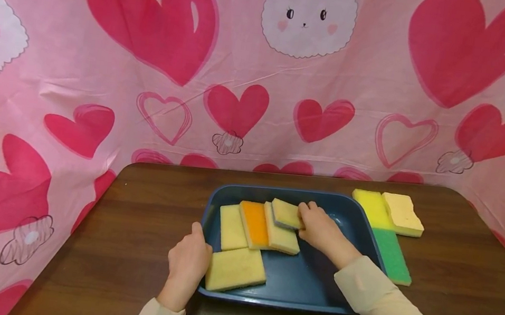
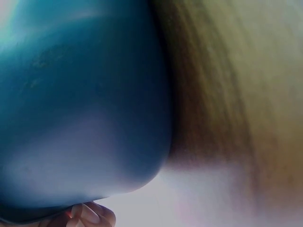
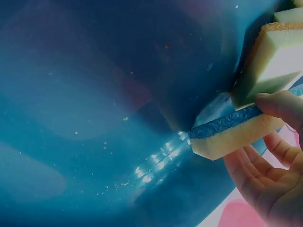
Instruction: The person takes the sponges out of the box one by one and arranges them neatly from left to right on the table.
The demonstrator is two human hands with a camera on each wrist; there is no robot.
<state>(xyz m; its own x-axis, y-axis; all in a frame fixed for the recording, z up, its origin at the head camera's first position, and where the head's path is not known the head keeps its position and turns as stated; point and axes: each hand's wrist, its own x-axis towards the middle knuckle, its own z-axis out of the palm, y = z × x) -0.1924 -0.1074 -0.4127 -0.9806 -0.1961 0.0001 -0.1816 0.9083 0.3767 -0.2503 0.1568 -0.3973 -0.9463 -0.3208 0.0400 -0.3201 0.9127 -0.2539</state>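
Observation:
A dark blue tray (image 1: 308, 279) lies on the table with several sponges inside. My left hand (image 1: 188, 260) grips its left rim; in the left wrist view curled fingers (image 2: 92, 215) show at the edge. Near the tray's back, my right hand (image 1: 323, 233) pinches a small yellow sponge (image 1: 285, 213) with a blue scouring layer (image 3: 225, 122), thumb on the blue side. That sponge overlaps a cream sponge (image 1: 281, 238). Left of these lie an orange-topped sponge (image 1: 254, 223) and a pale yellow sponge (image 1: 233, 228). Another yellow sponge (image 1: 237, 270) sits in the front left corner.
Right of the tray, on the brown wooden table (image 1: 154, 208), lie a bright yellow sponge (image 1: 372, 208), a cream notched sponge (image 1: 401, 211) and a green scouring pad (image 1: 392, 255). A pink heart-patterned cloth (image 1: 165, 130) hangs behind the table and along its sides.

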